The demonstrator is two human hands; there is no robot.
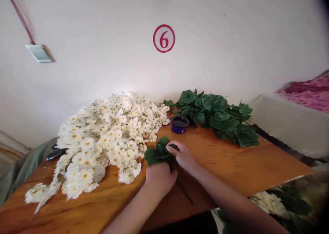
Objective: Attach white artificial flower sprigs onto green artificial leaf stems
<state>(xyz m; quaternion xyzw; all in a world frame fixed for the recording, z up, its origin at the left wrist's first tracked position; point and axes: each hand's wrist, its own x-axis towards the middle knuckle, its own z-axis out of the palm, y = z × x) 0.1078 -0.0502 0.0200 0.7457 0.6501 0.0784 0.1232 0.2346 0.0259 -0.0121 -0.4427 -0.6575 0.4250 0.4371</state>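
left hand (pixel 160 179) is closed around a leaf sprig (pixel 154 155), right hand (pixel 181 156) pinching its top leaves, stem hanging down over the wood table (pixel 226 165). white flower pile (pixel 102 138) sits just beside, with a leaf pile (pixel 216 115) and blue pot (pixel 180 123) farther back.

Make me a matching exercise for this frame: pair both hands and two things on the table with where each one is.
Column 1
1. Left hand
2. Right hand
3. Dark blue round container
4. Heap of white flowers

Column 2
A. Beside the green leaf pile, towards the back of the table
B. At the base of the leafy sprig
C. Spread across the left part of the wooden table
D. With fingers over the top of the sprig

Pairs: 1-B, 2-D, 3-A, 4-C
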